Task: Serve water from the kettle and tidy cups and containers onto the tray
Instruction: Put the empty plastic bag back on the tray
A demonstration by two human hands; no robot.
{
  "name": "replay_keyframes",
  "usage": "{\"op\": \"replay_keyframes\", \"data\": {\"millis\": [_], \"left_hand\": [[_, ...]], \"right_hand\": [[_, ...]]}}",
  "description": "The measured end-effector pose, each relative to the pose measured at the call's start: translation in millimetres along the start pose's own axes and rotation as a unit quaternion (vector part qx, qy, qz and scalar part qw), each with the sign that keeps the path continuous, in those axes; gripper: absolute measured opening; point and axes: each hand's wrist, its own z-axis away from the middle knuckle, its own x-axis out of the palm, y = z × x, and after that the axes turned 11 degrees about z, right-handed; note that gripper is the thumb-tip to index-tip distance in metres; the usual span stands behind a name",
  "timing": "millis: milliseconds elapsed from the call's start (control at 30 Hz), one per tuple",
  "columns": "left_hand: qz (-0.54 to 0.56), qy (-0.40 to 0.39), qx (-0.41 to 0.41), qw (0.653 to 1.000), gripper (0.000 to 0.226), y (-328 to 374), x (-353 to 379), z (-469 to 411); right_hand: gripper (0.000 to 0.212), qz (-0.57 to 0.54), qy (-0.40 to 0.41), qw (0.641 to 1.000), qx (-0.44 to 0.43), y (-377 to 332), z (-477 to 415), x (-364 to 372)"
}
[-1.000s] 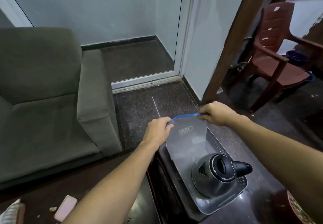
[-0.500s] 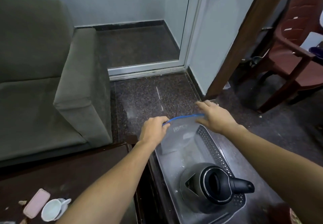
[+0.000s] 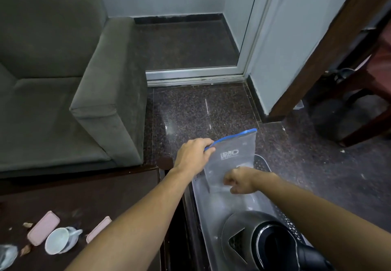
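Pinching zip-lock bag [image 3: 232, 160] with left hand [image 3: 192, 156], gripping it lower with right hand [image 3: 241, 180]; could slip, being slick.

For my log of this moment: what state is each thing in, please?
zip bag: upright, held above the tray
left hand: pinches its blue top corner
right hand: grips its lower part
kettle: standing on the tray
cup: lying on its side

Pinching bag [image 3: 234, 158] top with left hand [image 3: 193, 156] — gripping, seemingly, its lower part with right hand [image 3: 241, 180]; over tray [image 3: 213, 207], near kettle [image 3: 243, 234].
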Motion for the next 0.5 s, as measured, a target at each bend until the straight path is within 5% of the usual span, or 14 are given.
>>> {"op": "replay_keyframes", "data": {"millis": [500], "left_hand": [[-0.007,-0.009,-0.009,1.000,0.044,3,6,11]], "right_hand": [[0.035,0.005,0.098,0.995,-0.027,10,-21,17]]}}
